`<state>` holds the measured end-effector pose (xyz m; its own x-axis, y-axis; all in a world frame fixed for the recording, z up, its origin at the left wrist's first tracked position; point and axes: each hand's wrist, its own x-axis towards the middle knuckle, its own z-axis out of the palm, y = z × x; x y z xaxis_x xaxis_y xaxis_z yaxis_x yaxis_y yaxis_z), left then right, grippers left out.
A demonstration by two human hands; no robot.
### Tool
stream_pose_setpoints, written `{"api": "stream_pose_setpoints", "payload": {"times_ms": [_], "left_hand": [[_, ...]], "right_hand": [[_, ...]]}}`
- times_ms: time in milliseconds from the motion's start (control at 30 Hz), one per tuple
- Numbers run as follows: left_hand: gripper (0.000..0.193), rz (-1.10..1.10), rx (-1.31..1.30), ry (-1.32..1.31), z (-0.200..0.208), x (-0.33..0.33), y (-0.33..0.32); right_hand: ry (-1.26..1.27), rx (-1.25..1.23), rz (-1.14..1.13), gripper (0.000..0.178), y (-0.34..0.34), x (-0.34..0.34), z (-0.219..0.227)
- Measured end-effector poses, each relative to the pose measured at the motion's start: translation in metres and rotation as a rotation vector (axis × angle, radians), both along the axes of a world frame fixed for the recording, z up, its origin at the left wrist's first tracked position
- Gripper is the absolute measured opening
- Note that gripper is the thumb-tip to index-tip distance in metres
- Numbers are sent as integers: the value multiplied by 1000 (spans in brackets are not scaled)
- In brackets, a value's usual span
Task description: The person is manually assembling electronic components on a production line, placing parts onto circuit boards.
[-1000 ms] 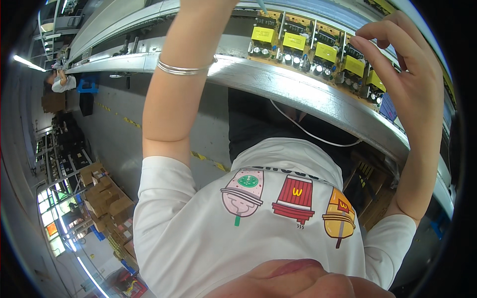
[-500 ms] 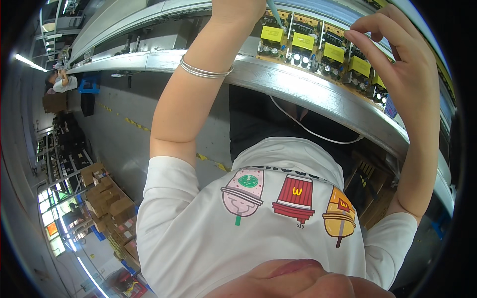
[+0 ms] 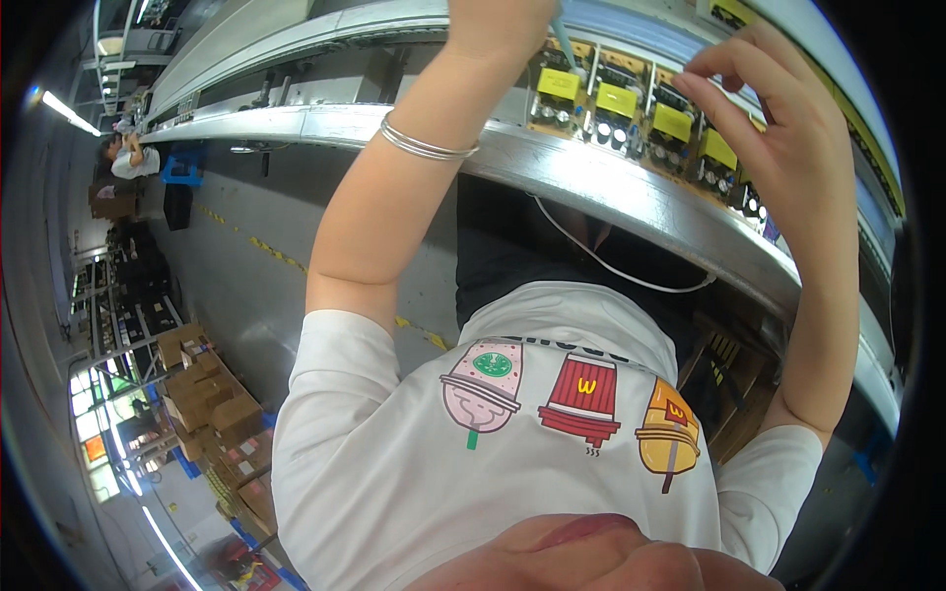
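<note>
My left hand (image 3: pixel 503 25) is at the top edge, with most of its fingers cut off by the frame. From it a teal tapered nozzle (image 3: pixel 565 41) points down at the first circuit board's yellow block (image 3: pixel 559 84). Several such boards stand joined in a row, each with a yellow block, black parts and round capacitors. Over the row's right part is my right hand (image 3: pixel 788 108), thumb and index finger curled close together near the third board's yellow block (image 3: pixel 672 124). Whatever might be between those fingertips is too small to make out.
A metal rail (image 3: pixel 591 163) runs along the near side of the boards. Below it hangs a white cable (image 3: pixel 631 274). Cardboard boxes (image 3: pixel 212 394) are stacked at far left, and another person (image 3: pixel 133 158) is in the distance beside a blue stool (image 3: pixel 182 167).
The boards appear slightly lower and farther right in the picture. My left hand and the nozzle have shifted right with them. My right hand has moved a little left and down.
</note>
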<state>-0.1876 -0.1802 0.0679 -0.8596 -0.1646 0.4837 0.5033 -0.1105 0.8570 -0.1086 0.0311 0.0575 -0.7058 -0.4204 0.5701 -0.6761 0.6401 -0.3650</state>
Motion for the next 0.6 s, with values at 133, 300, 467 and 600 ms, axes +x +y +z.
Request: {"api": "stream_pose_setpoints", "payload": {"times_ms": [133, 300, 467, 600], "left_hand": [[26, 47, -258, 4, -9, -9, -9], [35, 163, -565, -3, -11, -44, -32], [43, 302, -802, -41, -4, -72, -69], [67, 946, -687, 554, -28, -71, -61]], "right_hand": [[-11, 17, -45, 20, -8, 4, 4], [-72, -10, -79, 17, -16, 9, 6], [98, 152, 124, 15, -32, 16, -5], [172, 402, 260, 34, -68, 37, -15]]}}
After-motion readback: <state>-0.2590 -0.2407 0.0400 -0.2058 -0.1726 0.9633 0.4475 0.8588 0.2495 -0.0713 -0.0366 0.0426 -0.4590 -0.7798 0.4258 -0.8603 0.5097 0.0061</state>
